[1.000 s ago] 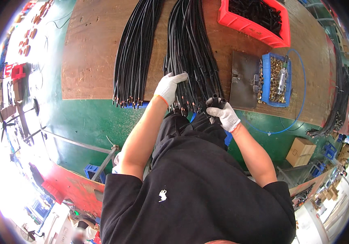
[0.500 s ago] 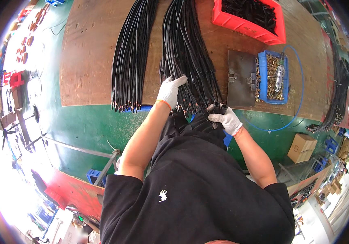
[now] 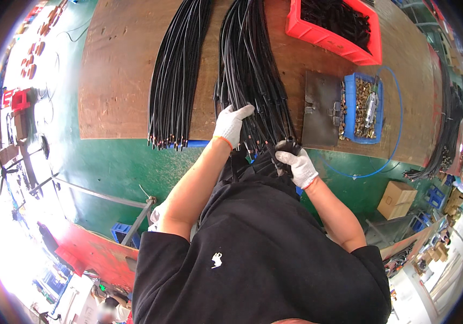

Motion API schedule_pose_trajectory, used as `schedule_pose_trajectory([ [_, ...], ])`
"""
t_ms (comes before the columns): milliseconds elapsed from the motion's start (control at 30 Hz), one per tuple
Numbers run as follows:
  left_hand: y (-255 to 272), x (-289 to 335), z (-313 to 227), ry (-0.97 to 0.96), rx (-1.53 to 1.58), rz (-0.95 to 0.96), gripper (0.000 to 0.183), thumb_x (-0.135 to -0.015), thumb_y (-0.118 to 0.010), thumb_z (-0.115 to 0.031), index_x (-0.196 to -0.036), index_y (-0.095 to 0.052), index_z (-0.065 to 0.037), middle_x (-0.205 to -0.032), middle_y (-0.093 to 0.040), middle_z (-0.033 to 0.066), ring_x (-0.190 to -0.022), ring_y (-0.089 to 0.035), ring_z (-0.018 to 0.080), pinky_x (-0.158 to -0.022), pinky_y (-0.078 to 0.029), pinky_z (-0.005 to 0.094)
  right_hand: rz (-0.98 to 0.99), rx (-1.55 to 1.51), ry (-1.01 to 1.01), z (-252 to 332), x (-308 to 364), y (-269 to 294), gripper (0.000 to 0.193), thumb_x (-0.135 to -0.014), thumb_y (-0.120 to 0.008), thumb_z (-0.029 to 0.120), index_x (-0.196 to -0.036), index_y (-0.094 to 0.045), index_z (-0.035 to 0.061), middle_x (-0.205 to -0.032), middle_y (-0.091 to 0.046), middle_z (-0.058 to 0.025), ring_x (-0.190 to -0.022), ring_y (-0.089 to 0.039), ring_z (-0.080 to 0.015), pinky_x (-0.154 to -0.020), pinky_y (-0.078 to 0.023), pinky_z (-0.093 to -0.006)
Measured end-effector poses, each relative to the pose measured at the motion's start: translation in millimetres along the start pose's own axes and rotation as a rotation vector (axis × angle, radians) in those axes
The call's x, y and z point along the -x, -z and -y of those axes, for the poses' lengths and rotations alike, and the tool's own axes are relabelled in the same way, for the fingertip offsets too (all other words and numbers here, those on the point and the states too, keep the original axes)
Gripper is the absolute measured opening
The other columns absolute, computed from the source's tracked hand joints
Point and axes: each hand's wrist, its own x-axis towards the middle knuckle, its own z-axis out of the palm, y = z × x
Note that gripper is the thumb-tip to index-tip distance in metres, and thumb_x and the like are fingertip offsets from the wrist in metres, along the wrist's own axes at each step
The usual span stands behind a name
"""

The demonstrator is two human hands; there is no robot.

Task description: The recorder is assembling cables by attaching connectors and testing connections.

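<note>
"As the right bundle of black cables (image 3: 250, 65) lies on the desk (image 3: 112, 70) with its ends toward the person, how are the hands placed?"

"The left hand (image 3: 233, 123) reaches farther forward, its fingers closed on some cables near their ends, probably to keep these steady. The right hand (image 3: 300, 164), its forearm slanting inward, grips black tubes (image 3: 288, 145)."

"Does any tube touch a cable?"

"That cannot be told, because the fingers hide the place."

Black cables (image 3: 248, 59), red crate (image 3: 328, 40), blue bin (image 3: 363, 140), brown tabletop (image 3: 118, 70), green floor (image 3: 112, 170)
</note>
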Motion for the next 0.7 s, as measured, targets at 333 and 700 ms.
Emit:
schedule_pose_trajectory([
  [333, 8, 4, -16, 0.038, -0.208, -0.031, 0.029, -0.093, -0.076, -0.016, -0.115, -0.071, 0.002, -0.100, -0.076, 0.0102, -0.084, -0.073, 0.0175, -0.076, -0.060, 0.0337, -0.203, 0.196, 0.232, 5, -71, -43, 0.021, -0.091, -0.082, 0.013, -0.108, -0.074, 0.0056, -0.100, -0.074, -0.0011, -0.091, -0.067, -0.0119, -0.088, -0.053, -0.0293],
  [700, 61, 17, -69, 0.085, -0.227, 0.005, 0.017, -0.095, -0.073, -0.021, -0.098, -0.069, -0.005, -0.084, -0.069, 0.0035, -0.069, -0.062, 0.0137, -0.063, -0.054, 0.0321, -0.381, 0.403, 0.410, 45, -194, -105, 0.026, -0.085, -0.083, 0.021, -0.103, -0.076, 0.0036, -0.092, -0.077, -0.0057, -0.084, -0.069, -0.0154, -0.082, -0.054, -0.0323],
])
